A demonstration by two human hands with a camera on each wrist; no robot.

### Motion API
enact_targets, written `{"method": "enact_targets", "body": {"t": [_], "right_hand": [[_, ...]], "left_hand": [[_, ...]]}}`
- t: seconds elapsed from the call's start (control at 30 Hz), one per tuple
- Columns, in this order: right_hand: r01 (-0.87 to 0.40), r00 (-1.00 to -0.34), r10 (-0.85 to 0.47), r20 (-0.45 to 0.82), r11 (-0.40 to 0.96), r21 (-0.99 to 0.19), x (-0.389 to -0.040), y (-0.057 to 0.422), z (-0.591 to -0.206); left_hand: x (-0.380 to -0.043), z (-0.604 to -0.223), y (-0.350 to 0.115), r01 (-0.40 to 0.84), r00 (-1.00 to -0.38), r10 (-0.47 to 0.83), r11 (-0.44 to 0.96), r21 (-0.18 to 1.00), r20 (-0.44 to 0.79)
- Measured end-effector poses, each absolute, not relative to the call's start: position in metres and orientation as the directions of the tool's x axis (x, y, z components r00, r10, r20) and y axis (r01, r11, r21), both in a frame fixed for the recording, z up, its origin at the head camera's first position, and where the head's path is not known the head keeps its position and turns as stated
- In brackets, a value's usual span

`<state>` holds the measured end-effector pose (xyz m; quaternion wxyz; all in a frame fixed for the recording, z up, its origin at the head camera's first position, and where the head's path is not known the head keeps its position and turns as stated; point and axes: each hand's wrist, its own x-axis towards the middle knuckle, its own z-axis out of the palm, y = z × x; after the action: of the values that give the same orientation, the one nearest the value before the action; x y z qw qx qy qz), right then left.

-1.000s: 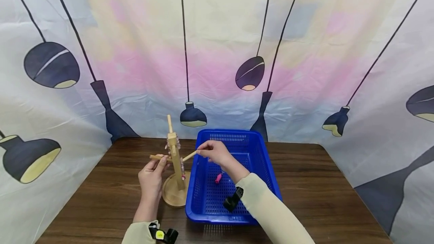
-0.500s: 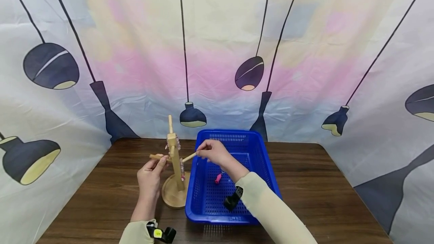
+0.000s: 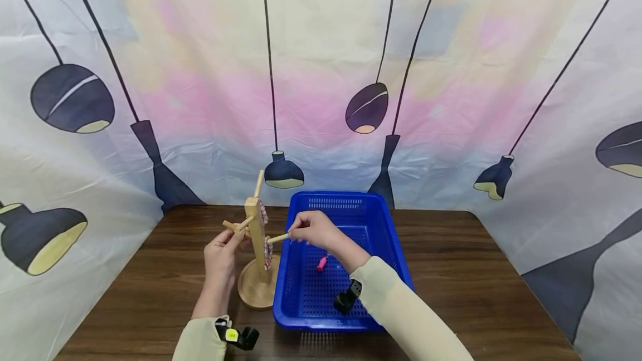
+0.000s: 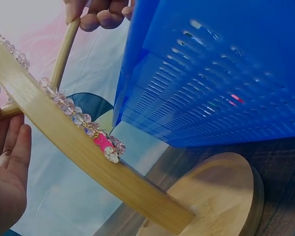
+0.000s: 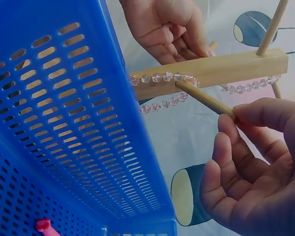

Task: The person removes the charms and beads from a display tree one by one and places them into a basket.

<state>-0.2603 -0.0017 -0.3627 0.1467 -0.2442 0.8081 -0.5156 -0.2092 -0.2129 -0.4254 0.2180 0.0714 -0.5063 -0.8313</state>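
Observation:
A wooden jewellery stand [image 3: 257, 241] with several pegs rises from a round base [image 3: 253, 288] on the table. My right hand [image 3: 316, 230] pinches the tip of its right peg [image 5: 206, 102] between thumb and index finger. On the opposite side, my left hand [image 3: 220, 258] holds a left peg [image 3: 228, 224] with thumb and fingers. A pink and clear beaded bracelet [image 3: 268, 254] hangs from the right peg, close to the post. Its pink charm [image 4: 103, 142] shows in the left wrist view. Another beaded bracelet [image 3: 264, 213] hangs higher up.
A blue perforated basket [image 3: 278, 294] stands right beside the stand, with my right forearm across it. Inside lies a small pink item [image 3: 322, 263]. The brown wooden table [image 3: 466, 283] extends to both sides, and a printed cloth [image 3: 321, 71] hangs behind.
The stand has turned a little: its top peg now leans right and the front peg points left. Both hands have stayed on their pegs, shifting slightly with them.

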Motion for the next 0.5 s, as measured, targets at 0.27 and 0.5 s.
{"method": "enact_targets", "body": {"t": [0.27, 0.5], "right_hand": [[-0.284, -0.813, -0.581, 0.033, 0.347, -0.894, -0.254, -0.001, -0.362], [-0.27, -0.806, -0.592, 0.006, 0.358, -0.894, -0.247, -0.001, -0.363]], "left_hand": [[-0.214, -0.422, -0.214, 0.253, -0.917, -0.39, -0.411, 0.876, 0.082], [-0.219, -0.42, -0.214, 0.22, -0.928, -0.368, -0.401, 0.889, 0.063]]}}
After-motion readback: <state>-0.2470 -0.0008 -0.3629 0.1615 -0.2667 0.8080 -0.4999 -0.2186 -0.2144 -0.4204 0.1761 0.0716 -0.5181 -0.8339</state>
